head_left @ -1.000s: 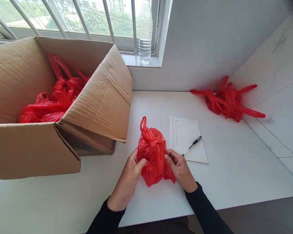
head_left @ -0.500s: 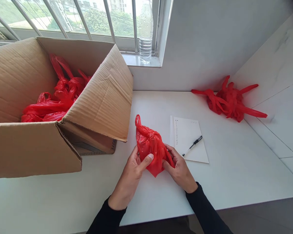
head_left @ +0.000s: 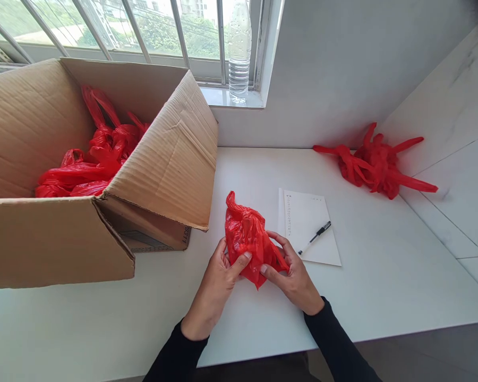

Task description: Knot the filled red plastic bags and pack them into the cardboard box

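Observation:
A small knotted red plastic bag (head_left: 247, 236) is held between my two hands over the white table (head_left: 374, 276). My left hand (head_left: 219, 278) grips its left side, with the thumb pressed on the front and the fingers behind. On the right side, my right hand (head_left: 292, 276) has its thumb on the front of the bag and its fingers around the edge. One handle loop sticks up at the top left of the bag. Whatever the bag contains is hidden by the plastic.
An open cardboard box (head_left: 56, 241) holding several red plastic bags (head_left: 99, 154) stands at left. To the right lie a notebook (head_left: 306, 212) and a pen (head_left: 314, 237). More red bags (head_left: 378, 164) lie in the back corner. A water bottle (head_left: 239, 58) stands on the windowsill.
The red bag has turned and shifted slightly right in my hands, its knot and top loop changing shape. My right thumb has moved further onto the bag's front.

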### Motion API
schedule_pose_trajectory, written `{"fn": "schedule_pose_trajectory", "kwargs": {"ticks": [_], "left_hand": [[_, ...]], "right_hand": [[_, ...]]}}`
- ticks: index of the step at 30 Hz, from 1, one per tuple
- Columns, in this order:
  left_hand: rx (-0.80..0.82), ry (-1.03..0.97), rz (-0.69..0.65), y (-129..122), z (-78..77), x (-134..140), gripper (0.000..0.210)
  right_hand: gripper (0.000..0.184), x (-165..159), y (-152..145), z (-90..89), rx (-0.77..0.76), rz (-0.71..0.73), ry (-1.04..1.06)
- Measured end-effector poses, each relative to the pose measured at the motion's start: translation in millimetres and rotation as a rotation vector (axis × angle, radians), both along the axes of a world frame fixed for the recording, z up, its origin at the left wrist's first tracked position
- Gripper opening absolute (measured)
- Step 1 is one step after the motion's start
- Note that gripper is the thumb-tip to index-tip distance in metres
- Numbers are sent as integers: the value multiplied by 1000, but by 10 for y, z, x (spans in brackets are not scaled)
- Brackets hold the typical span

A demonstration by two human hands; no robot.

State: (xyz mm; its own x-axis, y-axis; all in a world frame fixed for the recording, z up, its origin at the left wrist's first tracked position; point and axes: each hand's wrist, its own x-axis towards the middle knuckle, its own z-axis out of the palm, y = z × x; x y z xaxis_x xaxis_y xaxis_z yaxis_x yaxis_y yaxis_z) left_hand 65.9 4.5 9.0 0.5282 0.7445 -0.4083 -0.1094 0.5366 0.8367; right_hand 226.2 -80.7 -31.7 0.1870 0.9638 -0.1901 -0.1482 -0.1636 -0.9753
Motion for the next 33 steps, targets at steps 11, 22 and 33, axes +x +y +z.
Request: {"fn": "schedule_pose_trajectory", "kwargs": {"ticks": [11,22,33], "left_hand": [[-53,2,-46,-4,-98,-28,48],[-67,-47,-35,-36,-100,5,37],[-74,4,-5,-18,-121,-5,45]], "right_hand": [[77,-18,10,28,8,-1,39],[63,17,10,-58,47,-53,-27],[55,6,5,-36,48,-26,-65]]}}
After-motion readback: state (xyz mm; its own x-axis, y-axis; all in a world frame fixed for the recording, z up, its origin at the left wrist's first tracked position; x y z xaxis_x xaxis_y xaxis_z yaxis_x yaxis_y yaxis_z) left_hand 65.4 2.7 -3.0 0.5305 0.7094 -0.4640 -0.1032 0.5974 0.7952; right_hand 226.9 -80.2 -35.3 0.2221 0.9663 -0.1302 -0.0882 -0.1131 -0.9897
